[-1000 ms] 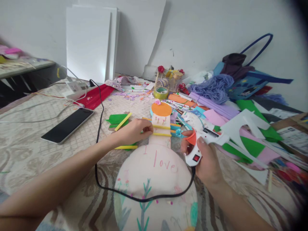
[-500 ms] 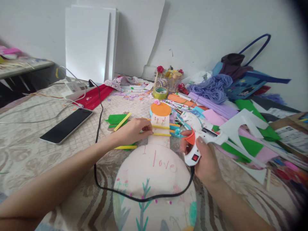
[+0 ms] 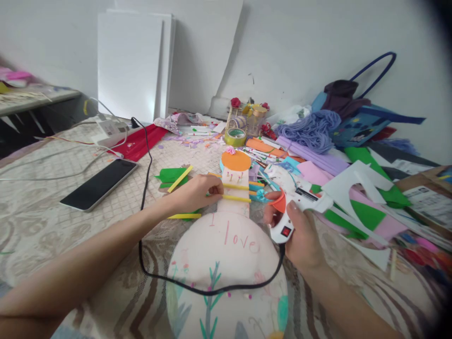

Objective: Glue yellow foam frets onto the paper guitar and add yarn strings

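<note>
A pale paper guitar [image 3: 226,256] lies in front of me, its round body marked "I love" and its neck topped by an orange disc [image 3: 236,160]. Yellow strips [image 3: 236,198] lie across the neck. My left hand [image 3: 197,192] is closed, pinching the left end of a yellow strip at the neck. My right hand [image 3: 300,235] grips a white and orange glue gun [image 3: 294,212] just right of the neck, nozzle pointing right. Its black cord [image 3: 148,188] loops over the guitar body.
A black phone [image 3: 99,183] lies at the left beside a power strip [image 3: 109,127] and red paper. Green and yellow scraps sit near my left hand. Tape rolls [image 3: 236,135], purple yarn, foam sheets, white cut-outs and a blue bag crowd the right. White boards lean on the wall.
Both hands stay almost still; the view has shifted only slightly.
</note>
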Tool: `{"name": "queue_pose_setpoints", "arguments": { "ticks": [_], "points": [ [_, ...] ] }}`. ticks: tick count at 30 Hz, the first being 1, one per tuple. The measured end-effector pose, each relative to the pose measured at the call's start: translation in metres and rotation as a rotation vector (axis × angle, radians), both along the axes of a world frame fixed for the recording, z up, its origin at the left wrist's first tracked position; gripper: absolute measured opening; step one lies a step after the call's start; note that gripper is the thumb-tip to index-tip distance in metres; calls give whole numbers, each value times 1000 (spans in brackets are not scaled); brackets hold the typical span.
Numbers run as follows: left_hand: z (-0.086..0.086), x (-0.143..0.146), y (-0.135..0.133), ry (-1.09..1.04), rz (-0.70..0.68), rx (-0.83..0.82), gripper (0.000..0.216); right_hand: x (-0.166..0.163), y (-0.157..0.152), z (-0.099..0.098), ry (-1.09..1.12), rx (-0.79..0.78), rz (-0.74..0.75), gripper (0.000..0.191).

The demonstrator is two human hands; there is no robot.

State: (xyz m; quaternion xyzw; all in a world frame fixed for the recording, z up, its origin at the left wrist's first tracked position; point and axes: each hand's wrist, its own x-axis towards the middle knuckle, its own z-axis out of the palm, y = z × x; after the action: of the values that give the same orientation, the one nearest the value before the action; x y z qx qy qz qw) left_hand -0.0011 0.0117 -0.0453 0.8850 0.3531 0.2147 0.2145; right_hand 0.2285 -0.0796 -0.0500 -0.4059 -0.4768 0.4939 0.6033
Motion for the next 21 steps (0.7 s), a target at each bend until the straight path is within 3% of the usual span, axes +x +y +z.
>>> {"name": "queue_pose_setpoints", "arguments": {
  "ticks": [15,21],
  "points": [
    [2,-2,2,-28,9,-14,12,1,0,-1,-21,2,-4,31],
    [8,-3,1,-84,97,5,17,0,0,0,-25,4,-9,31]
  ]
}}
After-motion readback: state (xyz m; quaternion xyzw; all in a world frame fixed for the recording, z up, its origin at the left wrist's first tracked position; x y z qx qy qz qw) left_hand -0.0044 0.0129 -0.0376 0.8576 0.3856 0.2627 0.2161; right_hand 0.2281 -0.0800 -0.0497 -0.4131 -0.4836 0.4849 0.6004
